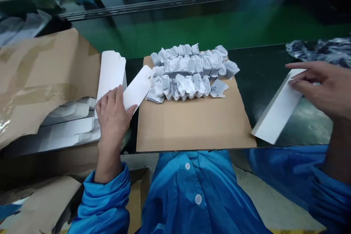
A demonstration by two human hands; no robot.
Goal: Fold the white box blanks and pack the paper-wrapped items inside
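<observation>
My left hand (113,111) pinches a flat white folded carton (138,87) between thumb and fingers, beside a stack of flat white cartons (110,75). The carton's far end reaches over the left edge of a cardboard sheet (192,124). On that sheet lie rows of small items wrapped in whitish plastic bags (189,67); what is inside is hard to make out. At the right, my right hand (319,86) grips the upper end of a long white box (282,106), thumb and fingers around it with the index finger stretched out. The box leans at a slant over the dark table.
A large taped brown carton (49,76) stands open at the left, with more flat white cartons (68,128) inside. Crumpled clear plastic (323,49) lies at the right. Behind the work surface runs a green conveyor belt (178,22) with a metal rail.
</observation>
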